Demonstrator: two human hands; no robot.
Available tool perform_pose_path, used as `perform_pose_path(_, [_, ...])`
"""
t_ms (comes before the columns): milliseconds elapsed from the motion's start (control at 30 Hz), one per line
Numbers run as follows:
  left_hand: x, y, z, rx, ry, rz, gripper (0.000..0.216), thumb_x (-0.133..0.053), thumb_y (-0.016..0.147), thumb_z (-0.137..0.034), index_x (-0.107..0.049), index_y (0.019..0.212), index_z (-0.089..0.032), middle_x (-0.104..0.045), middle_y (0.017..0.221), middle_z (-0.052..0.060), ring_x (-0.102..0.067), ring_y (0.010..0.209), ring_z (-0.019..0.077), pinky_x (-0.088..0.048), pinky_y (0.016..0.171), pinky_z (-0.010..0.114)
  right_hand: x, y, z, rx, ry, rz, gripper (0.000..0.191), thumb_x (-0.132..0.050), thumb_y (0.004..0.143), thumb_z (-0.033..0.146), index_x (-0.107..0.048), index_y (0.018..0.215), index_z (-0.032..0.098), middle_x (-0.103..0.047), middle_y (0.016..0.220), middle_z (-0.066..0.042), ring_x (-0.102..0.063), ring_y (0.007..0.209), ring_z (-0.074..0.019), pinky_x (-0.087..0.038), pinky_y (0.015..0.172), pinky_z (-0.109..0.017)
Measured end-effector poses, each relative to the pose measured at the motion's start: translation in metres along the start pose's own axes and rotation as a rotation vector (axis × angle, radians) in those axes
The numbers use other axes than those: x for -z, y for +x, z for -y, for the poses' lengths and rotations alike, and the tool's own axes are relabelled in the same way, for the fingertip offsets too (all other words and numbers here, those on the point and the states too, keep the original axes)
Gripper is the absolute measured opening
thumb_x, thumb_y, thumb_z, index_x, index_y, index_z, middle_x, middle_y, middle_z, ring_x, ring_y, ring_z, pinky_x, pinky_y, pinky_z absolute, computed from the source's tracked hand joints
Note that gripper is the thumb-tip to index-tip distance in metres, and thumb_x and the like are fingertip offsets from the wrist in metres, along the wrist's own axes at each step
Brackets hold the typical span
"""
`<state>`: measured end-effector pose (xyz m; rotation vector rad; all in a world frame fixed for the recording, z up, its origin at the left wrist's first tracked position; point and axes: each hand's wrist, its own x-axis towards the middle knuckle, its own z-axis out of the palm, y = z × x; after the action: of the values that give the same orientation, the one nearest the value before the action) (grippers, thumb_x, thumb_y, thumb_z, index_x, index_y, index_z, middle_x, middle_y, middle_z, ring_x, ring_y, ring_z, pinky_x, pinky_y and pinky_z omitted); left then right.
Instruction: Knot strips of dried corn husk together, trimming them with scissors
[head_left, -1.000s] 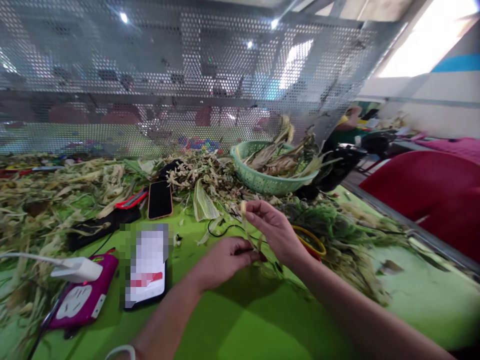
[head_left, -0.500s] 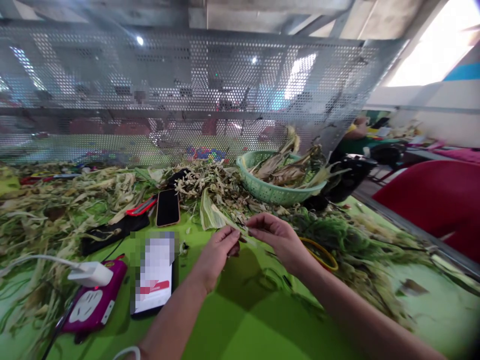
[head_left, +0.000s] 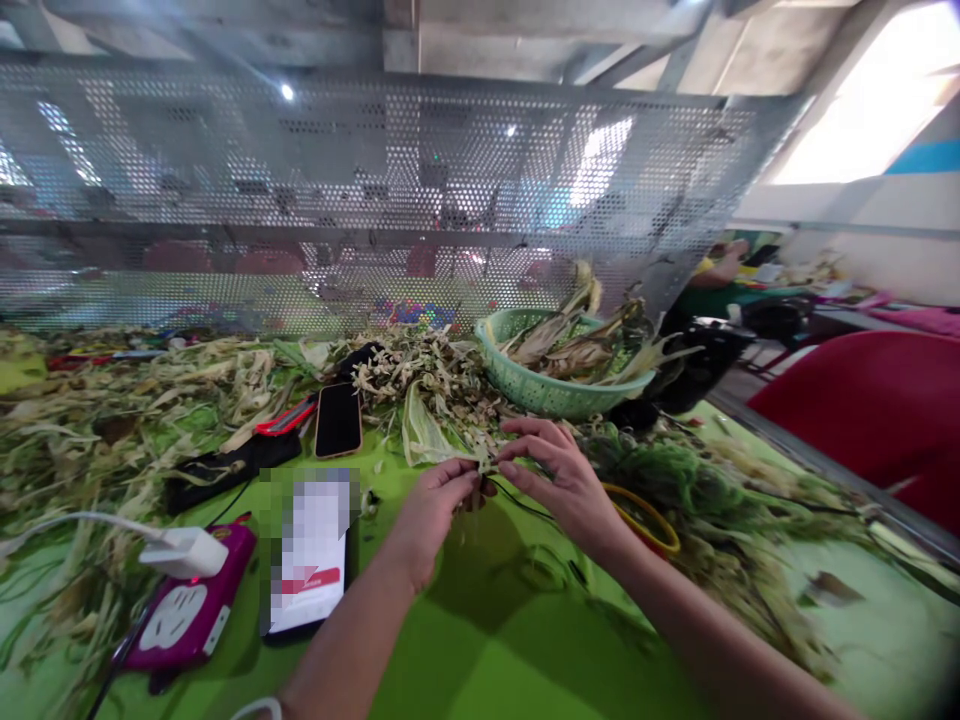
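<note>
My left hand (head_left: 431,510) is closed in a pinch on a pale strip of corn husk (head_left: 484,466) above the green tabletop. Thumb and fingertips press together, and part of the strip hides behind them. My right hand (head_left: 561,490) is just to the right, its fingers spread and slightly bent, with the tips close to the strip; whether they touch it is unclear. A broad, light green husk piece (head_left: 421,430) lies right behind my left fingers. From between the hands a thin dark wire or strand (head_left: 525,503) runs to the right.
Behind stands a green basket (head_left: 570,390) of dried husks. Shredded husk heaps (head_left: 420,365) spread across the back and left. At left lie two phones (head_left: 339,420) (head_left: 311,560), a red cutter (head_left: 286,415) and a purple power strip (head_left: 187,610). A yellow ring (head_left: 643,520) lies right.
The fingers of my right hand have spread apart, away from the strip. My left hand keeps its pinch in nearly the same place. The view has tilted up slightly.
</note>
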<state>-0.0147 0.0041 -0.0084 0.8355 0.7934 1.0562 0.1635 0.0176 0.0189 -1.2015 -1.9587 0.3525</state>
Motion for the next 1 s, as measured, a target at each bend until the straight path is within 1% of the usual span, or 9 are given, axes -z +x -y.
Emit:
perform_pose_path(167, [-0.002, -0.001, 0.0, 0.056, -0.037, -0.009, 0.022, -0.073, 0.07, -0.027, -0.068, 0.087, -0.013, -0.069, 0.08, 0.006, -0.061, 0.075, 0.0157, -0.044, 0.081, 0.032, -0.006, -0.002, -0.005, 0.003, 0.004, 0.015, 0.009, -0.063, 0.082, 0.03, -0.064, 0.077, 0.022, -0.062, 0.108, -0.007, -0.053, 0.106, -0.025, -0.035, 0.095, -0.044])
perform_pose_path(333, [-0.002, -0.002, -0.002, 0.001, -0.002, -0.005, 0.029, -0.078, 0.065, -0.027, -0.07, 0.089, -0.013, -0.07, 0.085, 0.006, -0.059, 0.081, 0.0147, -0.043, 0.082, 0.029, -0.007, -0.003, -0.006, -0.01, 0.043, 0.026, 0.012, -0.061, 0.083, 0.028, -0.061, 0.074, 0.021, -0.061, 0.108, -0.007, -0.054, 0.104, -0.0239, -0.038, 0.093, -0.041])
perform_pose_path(500, [-0.002, -0.002, -0.003, 0.087, -0.013, -0.034, 0.033, -0.081, 0.061, -0.03, -0.07, 0.087, -0.012, -0.069, 0.08, 0.006, -0.058, 0.077, 0.0155, -0.042, 0.08, 0.03, -0.005, -0.002, -0.005, -0.01, 0.06, 0.025, 0.012, -0.059, 0.083, 0.025, -0.059, 0.072, 0.021, -0.063, 0.107, -0.008, -0.054, 0.104, -0.0241, -0.037, 0.094, -0.041])
perform_pose_path(600, [0.0, -0.001, -0.002, 0.086, -0.003, -0.042, 0.032, -0.081, 0.06, -0.03, -0.07, 0.083, -0.01, -0.068, 0.08, 0.007, -0.056, 0.076, 0.015, -0.041, 0.078, 0.029, -0.003, -0.001, -0.005, -0.032, 0.089, 0.021, 0.013, -0.061, 0.081, 0.027, -0.059, 0.07, 0.021, -0.064, 0.106, -0.008, -0.054, 0.103, -0.0249, -0.037, 0.094, -0.043])
perform_pose_path(700, [0.002, -0.002, -0.001, 0.062, 0.022, -0.031, 0.032, -0.079, 0.064, -0.031, -0.07, 0.087, -0.011, -0.067, 0.083, 0.007, -0.054, 0.075, 0.0139, -0.041, 0.076, 0.028, -0.001, -0.001, -0.005, -0.094, 0.197, 0.061, 0.014, -0.062, 0.081, 0.031, -0.062, 0.072, 0.021, -0.065, 0.104, -0.007, -0.056, 0.102, -0.0245, -0.038, 0.093, -0.04])
perform_pose_path(767, [0.001, -0.003, -0.001, 0.054, 0.039, -0.037, 0.033, -0.077, 0.066, -0.032, -0.07, 0.091, -0.013, -0.067, 0.086, 0.006, -0.054, 0.075, 0.0135, -0.041, 0.077, 0.029, -0.001, -0.001, -0.004, -0.169, 0.3, 0.132, 0.02, -0.061, 0.083, 0.037, -0.065, 0.073, 0.02, -0.066, 0.1, -0.007, -0.057, 0.099, -0.0243, -0.04, 0.09, -0.038])
perform_pose_path(833, [0.0, -0.004, 0.001, 0.054, 0.056, -0.017, 0.034, -0.076, 0.068, -0.033, -0.069, 0.095, -0.014, -0.067, 0.088, 0.006, -0.054, 0.078, 0.0142, -0.041, 0.079, 0.029, -0.003, -0.001, -0.002, -0.256, 0.418, 0.216, 0.027, -0.058, 0.084, 0.043, -0.067, 0.074, 0.019, -0.066, 0.092, -0.006, -0.058, 0.092, -0.0237, -0.043, 0.084, -0.035])
perform_pose_path(900, [-0.001, -0.004, 0.003, 0.064, 0.07, 0.031, 0.036, -0.075, 0.069, -0.035, -0.069, 0.098, -0.015, -0.068, 0.089, 0.006, -0.055, 0.08, 0.0154, -0.042, 0.081, 0.03, -0.006, -0.001, -0.001, -0.336, 0.561, 0.271, 0.029, -0.06, 0.082, 0.046, -0.067, 0.077, 0.018, -0.065, 0.083, -0.004, -0.059, 0.084, -0.0217, -0.044, 0.079, -0.033])
perform_pose_path(1000, [-0.002, -0.004, 0.008, 0.083, 0.106, 0.067, 0.038, -0.074, 0.069, -0.037, -0.069, 0.1, -0.015, -0.068, 0.086, 0.005, -0.056, 0.078, 0.0162, -0.042, 0.079, 0.031, -0.011, -0.003, -0.001, -0.425, 0.729, 0.242, 0.027, -0.069, 0.075, 0.043, -0.065, 0.079, 0.017, -0.062, 0.075, -0.002, -0.058, 0.076, -0.018, -0.044, 0.075, -0.031])
